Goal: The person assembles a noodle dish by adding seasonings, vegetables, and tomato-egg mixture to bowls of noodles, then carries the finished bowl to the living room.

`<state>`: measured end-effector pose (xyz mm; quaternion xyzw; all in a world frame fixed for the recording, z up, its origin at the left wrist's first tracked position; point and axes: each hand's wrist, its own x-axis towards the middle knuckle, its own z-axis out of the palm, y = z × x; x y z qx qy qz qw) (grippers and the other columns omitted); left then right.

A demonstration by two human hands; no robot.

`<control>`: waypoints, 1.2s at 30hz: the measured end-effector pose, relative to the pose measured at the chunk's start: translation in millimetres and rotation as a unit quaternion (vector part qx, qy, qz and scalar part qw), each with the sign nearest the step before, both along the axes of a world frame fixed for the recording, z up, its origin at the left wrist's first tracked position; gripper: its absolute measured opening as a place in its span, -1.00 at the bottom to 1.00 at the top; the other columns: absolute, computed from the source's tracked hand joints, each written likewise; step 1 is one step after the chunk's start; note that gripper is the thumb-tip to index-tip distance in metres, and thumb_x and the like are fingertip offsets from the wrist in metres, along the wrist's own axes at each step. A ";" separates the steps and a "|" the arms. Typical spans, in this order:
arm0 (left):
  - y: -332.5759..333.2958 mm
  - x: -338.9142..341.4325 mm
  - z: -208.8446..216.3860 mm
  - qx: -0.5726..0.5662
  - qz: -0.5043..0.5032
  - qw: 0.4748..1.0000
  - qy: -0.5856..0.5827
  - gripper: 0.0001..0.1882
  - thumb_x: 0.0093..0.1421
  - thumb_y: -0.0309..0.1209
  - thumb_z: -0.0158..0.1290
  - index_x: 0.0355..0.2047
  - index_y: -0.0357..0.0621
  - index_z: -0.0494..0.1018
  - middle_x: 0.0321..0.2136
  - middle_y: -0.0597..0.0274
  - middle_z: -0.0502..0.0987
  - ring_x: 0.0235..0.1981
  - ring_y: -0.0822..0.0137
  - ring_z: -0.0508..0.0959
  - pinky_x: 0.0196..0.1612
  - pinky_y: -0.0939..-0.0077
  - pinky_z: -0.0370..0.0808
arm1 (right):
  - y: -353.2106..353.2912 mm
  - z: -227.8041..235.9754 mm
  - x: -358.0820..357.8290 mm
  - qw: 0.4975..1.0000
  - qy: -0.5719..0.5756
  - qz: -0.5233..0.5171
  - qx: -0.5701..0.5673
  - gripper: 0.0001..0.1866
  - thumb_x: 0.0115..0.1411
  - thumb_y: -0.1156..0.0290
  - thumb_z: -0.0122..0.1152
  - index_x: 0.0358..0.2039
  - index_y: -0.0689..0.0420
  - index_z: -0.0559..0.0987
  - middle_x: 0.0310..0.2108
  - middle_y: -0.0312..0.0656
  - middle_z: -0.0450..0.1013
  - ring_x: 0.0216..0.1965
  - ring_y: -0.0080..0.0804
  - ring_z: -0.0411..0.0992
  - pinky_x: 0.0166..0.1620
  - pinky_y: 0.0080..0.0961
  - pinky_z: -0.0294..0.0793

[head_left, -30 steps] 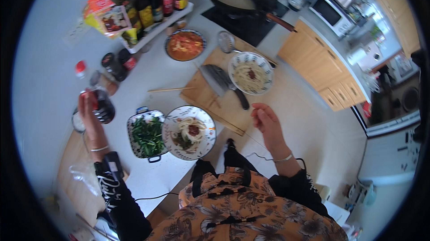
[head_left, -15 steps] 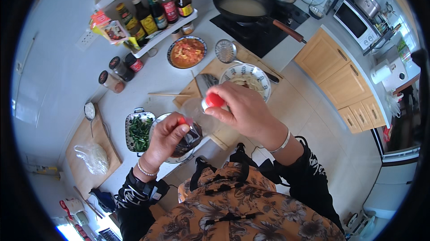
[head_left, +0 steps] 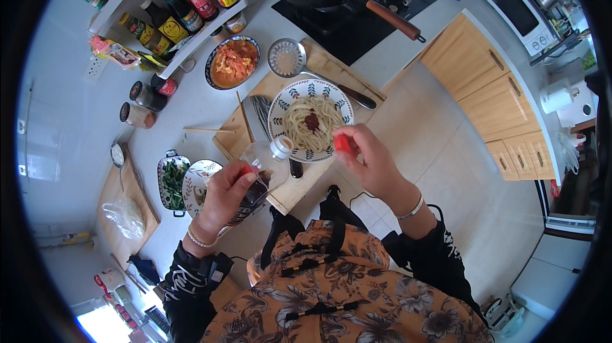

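Note:
My left hand (head_left: pixel 223 195) is closed around a clear plastic bottle (head_left: pixel 268 159) of dark liquid, tilted with its uncapped mouth toward the noodles. To its right, my right hand (head_left: pixel 377 163) pinches a red cap (head_left: pixel 343 144), apart from the bottle. Just beyond both hands stands a patterned bowl (head_left: pixel 276 106) of thick pale noodles (head_left: pixel 298 120) with a dark red-brown dollop of sauce (head_left: pixel 312 121) on top. The bowl rests on a wooden board (head_left: pixel 293 193). A knife (head_left: pixel 261 112) lies partly hidden under the bowl and bottle.
A skimmer (head_left: pixel 287 58) lies beyond the bowl, near a dish of tomato and egg (head_left: pixel 233 62). Left are greens in a handled dish (head_left: pixel 173 183) and another bowl (head_left: pixel 194 176), partly hidden by my left hand. A wok (head_left: pixel 319 0) sits on the cooktop, its handle (head_left: pixel 395 21) jutting right.
The red cap has come off the bottle; my right hand has carried it right. The noodles, partly hidden before, now show fully. The whole view has shifted.

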<state>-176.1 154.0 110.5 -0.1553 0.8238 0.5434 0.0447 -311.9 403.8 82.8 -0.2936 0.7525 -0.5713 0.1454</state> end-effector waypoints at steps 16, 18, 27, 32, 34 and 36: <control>10.0 -23.9 -21.4 -0.127 0.004 0.992 -0.021 -0.85 0.21 -0.44 -0.01 -0.43 -0.28 0.37 -0.61 0.35 0.34 -0.55 0.56 0.27 -0.46 0.63 0.28 | 24.9 -68.4 9.9 0.996 -0.061 0.017 0.066 -0.71 0.14 0.38 0.18 -0.13 0.16 0.43 -0.33 -0.20 0.35 -0.43 -0.41 0.36 -0.31 -0.55 0.39; 9.3 -25.4 -23.4 -0.141 -0.003 0.990 -0.021 -0.86 0.21 -0.43 -0.01 -0.43 -0.28 0.38 -0.61 0.34 0.34 -0.55 0.54 0.27 -0.46 0.62 0.29 | 25.6 -69.6 8.3 0.995 -0.065 0.017 0.068 -0.70 0.14 0.31 0.17 -0.15 0.15 0.43 -0.29 -0.14 0.38 -0.42 -0.28 0.40 -0.31 -0.48 0.43; 6.4 -30.1 -27.6 -0.183 -0.008 0.983 -0.030 -0.86 0.15 -0.44 0.04 -0.40 -0.30 0.42 -0.60 0.10 0.45 -0.57 0.34 0.43 -0.45 0.50 0.39 | 25.0 -75.9 6.4 0.997 -0.042 0.013 0.059 -0.73 0.14 0.34 0.17 -0.16 0.15 0.44 -0.33 -0.15 0.38 -0.43 -0.29 0.40 -0.33 -0.48 0.42; 6.6 -32.2 -28.1 -0.195 -0.012 0.980 -0.035 -0.86 0.15 -0.44 0.04 -0.42 -0.30 0.41 -0.60 0.08 0.45 -0.57 0.30 0.43 -0.45 0.47 0.38 | 26.3 -77.4 6.3 0.997 -0.046 0.011 0.058 -0.73 0.13 0.35 0.18 -0.17 0.15 0.45 -0.34 -0.15 0.39 -0.44 -0.32 0.39 -0.33 -0.49 0.41; 6.6 -33.1 -28.4 -0.206 -0.010 0.977 -0.046 -0.86 0.15 -0.43 0.04 -0.42 -0.29 0.40 -0.61 0.07 0.44 -0.58 0.29 0.43 -0.45 0.46 0.38 | 27.1 -78.2 6.0 0.997 -0.041 0.013 0.061 -0.72 0.14 0.36 0.18 -0.15 0.16 0.45 -0.34 -0.17 0.38 -0.44 -0.36 0.38 -0.33 -0.52 0.41; 7.1 -33.5 -28.5 -0.204 -0.012 0.978 -0.038 -0.86 0.15 -0.43 0.04 -0.42 -0.29 0.40 -0.61 0.07 0.44 -0.58 0.28 0.43 -0.45 0.46 0.38 | 27.7 -79.5 5.7 0.997 -0.033 0.018 0.064 -0.70 0.15 0.39 0.18 -0.12 0.18 0.43 -0.34 -0.20 0.36 -0.45 -0.44 0.35 -0.32 -0.58 0.39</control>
